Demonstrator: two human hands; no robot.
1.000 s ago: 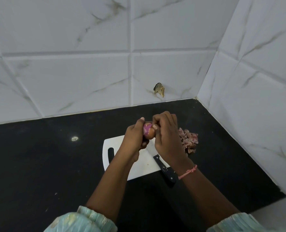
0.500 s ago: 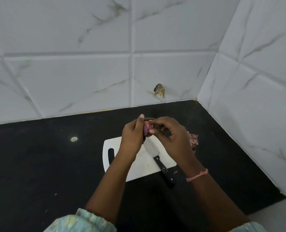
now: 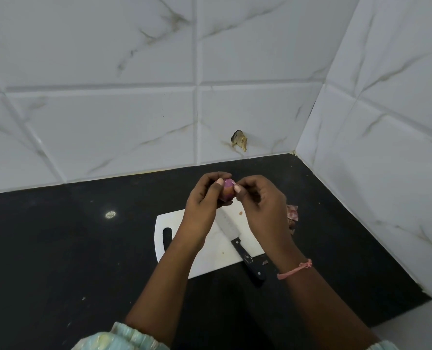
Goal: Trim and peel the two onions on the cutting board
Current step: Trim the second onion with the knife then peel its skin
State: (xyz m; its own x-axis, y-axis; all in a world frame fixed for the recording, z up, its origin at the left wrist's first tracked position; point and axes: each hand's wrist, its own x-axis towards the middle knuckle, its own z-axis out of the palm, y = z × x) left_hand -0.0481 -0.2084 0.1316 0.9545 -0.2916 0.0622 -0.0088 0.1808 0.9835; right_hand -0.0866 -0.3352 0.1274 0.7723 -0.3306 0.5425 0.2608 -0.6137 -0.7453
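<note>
Two bare hands meet above the far edge of the white plastic cutting board [image 3: 204,258], which lies on the black stone counter [image 3: 58,248] near its far right corner, where the marble-patterned wall tiles [image 3: 108,109] meet. Only one small purple-red onion [image 3: 227,191] shows, lifted clear of the board; the second onion of the task is not visible. The left hand [image 3: 204,200] cups that onion, fingers and thumb curled round it, probably to steady it and turn a fresh side up. The right hand [image 3: 262,205] is closed in a pinch at the onion's right side, thumb tip against the skin, likely to catch a loose edge of peel; whether a strip is already between the fingers is too small to tell. Part of the onion looks glossy purple and part dull orange, so peeling seems unfinished.

A black-handled kitchen knife [image 3: 237,241] rests flat on the board, blade toward the far edge and handle overhanging the near edge onto the counter, set down since the peeling needs both hands. Just off the board's right edge, a heap of papery reddish onion skins [image 3: 292,215] lies on the counter, kept clear of the cutting surface.
</note>
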